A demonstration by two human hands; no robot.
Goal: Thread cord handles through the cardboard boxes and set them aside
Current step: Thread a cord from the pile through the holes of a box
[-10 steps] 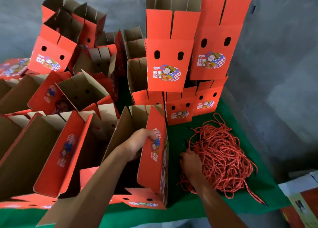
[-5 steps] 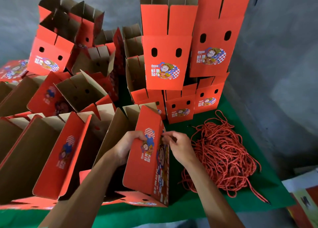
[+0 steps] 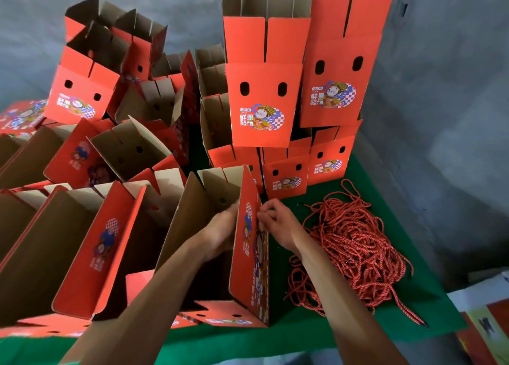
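Both hands are at the open box [image 3: 249, 268] in front, one on each side of its red panel. The left hand [image 3: 220, 234] is inside the box, fingers up against the brown inner face near the top of the panel; whether they are pinching anything I cannot tell. The right hand [image 3: 278, 224] is outside, fingers curled and bunched at the panel's upper edge, right at the printed face; a cord in that pinch cannot be made out. The box stands on the green cloth [image 3: 303, 334], top flaps up, bottom flaps splayed toward the camera. Just right of the right forearm lies the cord pile [image 3: 355, 246], a loose red tangle on the cloth, with one strand trailing toward the near right corner. Left of the box, more open boxes [image 3: 82, 243] lean in a row. Behind, boxes are stacked [image 3: 261, 103] against the grey wall [image 3: 440, 116], each with two oval holes showing.
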